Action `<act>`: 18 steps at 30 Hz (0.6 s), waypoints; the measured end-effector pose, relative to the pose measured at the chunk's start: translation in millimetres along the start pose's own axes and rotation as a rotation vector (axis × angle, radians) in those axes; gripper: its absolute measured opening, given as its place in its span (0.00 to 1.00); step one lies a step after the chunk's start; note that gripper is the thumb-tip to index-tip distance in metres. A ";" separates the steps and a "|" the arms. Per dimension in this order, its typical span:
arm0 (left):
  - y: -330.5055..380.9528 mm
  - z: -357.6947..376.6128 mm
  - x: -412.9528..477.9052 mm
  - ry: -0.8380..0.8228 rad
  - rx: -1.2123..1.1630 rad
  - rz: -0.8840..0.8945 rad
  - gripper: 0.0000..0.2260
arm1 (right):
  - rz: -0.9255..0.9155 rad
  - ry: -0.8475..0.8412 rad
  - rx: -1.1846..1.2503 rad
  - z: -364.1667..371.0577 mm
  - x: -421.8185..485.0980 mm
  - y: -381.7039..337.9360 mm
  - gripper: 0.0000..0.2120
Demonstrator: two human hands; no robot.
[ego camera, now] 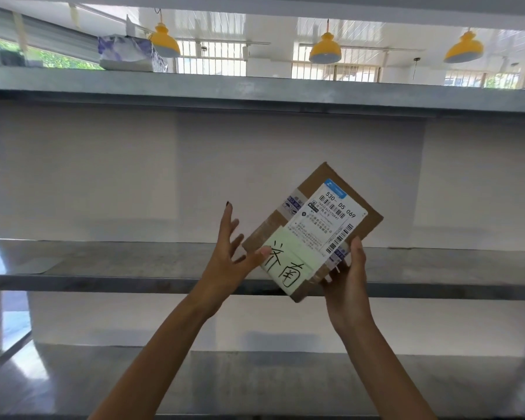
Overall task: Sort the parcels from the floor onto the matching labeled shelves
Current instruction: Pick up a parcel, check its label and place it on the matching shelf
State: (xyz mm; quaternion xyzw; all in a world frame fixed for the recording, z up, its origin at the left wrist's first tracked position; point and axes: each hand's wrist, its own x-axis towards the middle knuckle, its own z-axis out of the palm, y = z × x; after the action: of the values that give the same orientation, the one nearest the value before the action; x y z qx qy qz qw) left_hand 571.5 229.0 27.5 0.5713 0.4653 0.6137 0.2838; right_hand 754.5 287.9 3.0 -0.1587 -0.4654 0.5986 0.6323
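Observation:
A small brown cardboard parcel (312,228) is held up tilted in front of the middle shelf (134,262). It carries a white shipping label and a pale green note with handwritten characters. My right hand (346,277) grips its lower right corner. My left hand (231,253) has its fingers spread, and only the thumb tip touches the parcel's left edge at the green note.
The grey metal rack has an upper shelf (255,89) and a lower shelf (255,380). A soft bag parcel with purple print (128,53) lies on the upper shelf at the left. Yellow lamps (325,50) hang behind the rack.

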 end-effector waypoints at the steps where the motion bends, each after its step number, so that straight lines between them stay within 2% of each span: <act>1: 1.4 -2.5 0.9 -0.008 0.068 0.021 0.43 | 0.000 0.020 -0.018 -1.4 2.0 -1.7 0.31; 4: 2.3 -4.6 0.0 -0.095 0.084 -0.009 0.36 | -0.006 0.040 -0.064 -1.2 6.9 -7.4 0.30; 10: 0.8 -0.6 -9.2 -0.188 0.043 -0.043 0.32 | 0.014 0.101 -0.197 5.6 17.5 -20.1 0.34; 13: -0.6 -1.0 -14.3 -0.190 0.070 -0.073 0.33 | 0.017 0.133 -0.281 6.2 19.2 -20.9 0.36; 18: -2.0 -1.1 -23.0 -0.130 0.086 -0.082 0.39 | 0.063 -0.025 -0.314 12.0 15.9 -20.8 0.31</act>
State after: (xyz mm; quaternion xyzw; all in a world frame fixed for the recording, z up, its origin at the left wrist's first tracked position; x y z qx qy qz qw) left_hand 574.4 209.3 15.8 0.6022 0.4948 0.5426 0.3133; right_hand 755.5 293.1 31.3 -0.2626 -0.5559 0.5401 0.5748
